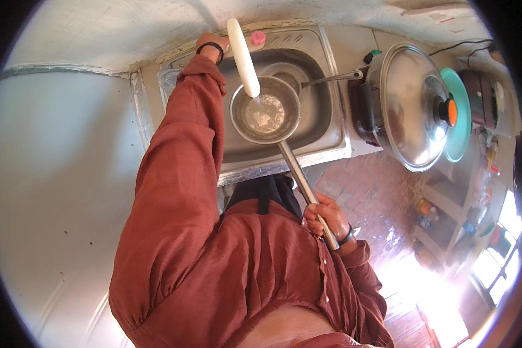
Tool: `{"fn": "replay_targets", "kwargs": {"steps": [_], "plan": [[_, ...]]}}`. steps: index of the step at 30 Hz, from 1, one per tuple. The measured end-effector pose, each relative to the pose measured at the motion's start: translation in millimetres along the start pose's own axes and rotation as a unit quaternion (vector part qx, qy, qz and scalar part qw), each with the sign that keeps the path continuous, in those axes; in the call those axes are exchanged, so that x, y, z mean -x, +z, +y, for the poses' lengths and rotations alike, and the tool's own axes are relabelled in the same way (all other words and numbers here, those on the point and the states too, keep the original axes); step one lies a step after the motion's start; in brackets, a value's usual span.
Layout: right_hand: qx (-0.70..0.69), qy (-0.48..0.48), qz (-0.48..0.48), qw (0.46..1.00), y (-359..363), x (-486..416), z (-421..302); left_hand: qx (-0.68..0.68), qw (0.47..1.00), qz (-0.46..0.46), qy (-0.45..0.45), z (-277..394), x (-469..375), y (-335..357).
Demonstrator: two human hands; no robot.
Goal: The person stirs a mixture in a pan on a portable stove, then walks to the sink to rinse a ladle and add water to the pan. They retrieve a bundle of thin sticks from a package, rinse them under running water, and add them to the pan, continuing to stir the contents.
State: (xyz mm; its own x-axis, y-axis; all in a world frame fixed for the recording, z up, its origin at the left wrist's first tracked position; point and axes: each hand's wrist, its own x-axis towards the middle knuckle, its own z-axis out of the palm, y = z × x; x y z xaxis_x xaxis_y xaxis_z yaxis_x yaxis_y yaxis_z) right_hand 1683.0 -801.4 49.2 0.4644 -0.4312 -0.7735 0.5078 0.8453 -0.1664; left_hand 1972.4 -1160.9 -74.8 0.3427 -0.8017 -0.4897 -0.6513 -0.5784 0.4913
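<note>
My right hand [326, 215] grips the long metal handle of a saucepan [265, 138] and holds the pan over a stainless steel sink [317, 117]. Water falls into the pan from the tip of a white tap spout [242, 56], and the water inside looks bubbly. Stretched out to the back of the sink, my left hand [212, 41] is beside the base of the spout. Its fingers are mostly hidden, so what they touch does not show. A second metal utensil [330, 79] with a long handle lies in the sink, partly behind the saucepan.
A small pink object [258, 38] sits on the sink's back ledge. To the right stands a large pot with a domed metal lid [411, 108], its knob orange-topped. Behind it is a turquoise plastic dish [456, 117]. Shelves [443, 195] with assorted items stand farther right, above a brick floor [356, 187].
</note>
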Motion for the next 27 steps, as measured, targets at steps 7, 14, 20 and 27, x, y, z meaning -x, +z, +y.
{"fn": "replay_targets", "kwargs": {"steps": [7,14,20,27], "plan": [[0.005,0.009,-0.002,1.0,-3.3,3.1,-3.1,0.008,1.0,0.008,0.027,-35.1,-63.4,24.9],[0.002,0.016,-0.004,1.0,-6.9,3.4,-2.7,-0.09,0.994,0.035,0.047,-15.9,-28.1,14.7],[0.013,0.006,0.005,1.0,-7.3,4.4,-1.8,-0.067,0.996,0.035,0.053,-21.1,-42.4,20.9],[0.018,0.005,0.01,1.0,-4.2,4.9,-0.9,-0.05,0.997,0.023,0.049,-23.2,-40.5,18.1]]}}
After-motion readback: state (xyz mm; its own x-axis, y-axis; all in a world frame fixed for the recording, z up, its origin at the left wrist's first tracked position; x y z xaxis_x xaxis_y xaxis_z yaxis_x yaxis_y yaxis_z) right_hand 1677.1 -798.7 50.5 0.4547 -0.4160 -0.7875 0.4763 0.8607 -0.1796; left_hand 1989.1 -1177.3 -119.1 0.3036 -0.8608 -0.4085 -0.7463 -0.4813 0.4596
